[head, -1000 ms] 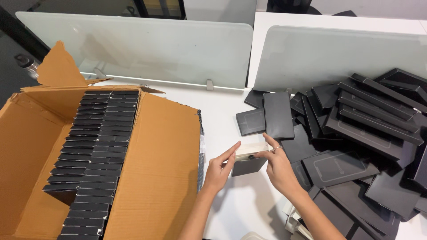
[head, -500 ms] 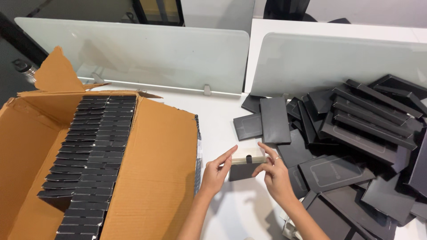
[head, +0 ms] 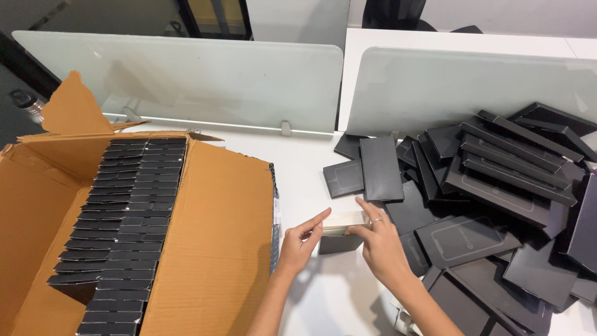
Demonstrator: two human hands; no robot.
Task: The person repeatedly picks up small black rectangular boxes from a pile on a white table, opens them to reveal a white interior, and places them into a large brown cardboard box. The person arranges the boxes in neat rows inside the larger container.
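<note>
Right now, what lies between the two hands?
In the head view, a small pale box sits between the left hand and right hand, fingertips on both ends; a dark box lies beneath.

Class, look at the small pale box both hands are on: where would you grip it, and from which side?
Grip the pale box by its two short ends, one hand from each side, probably. It lies flat and long across the white desk, and the left hand and right hand already meet those ends.
</note>
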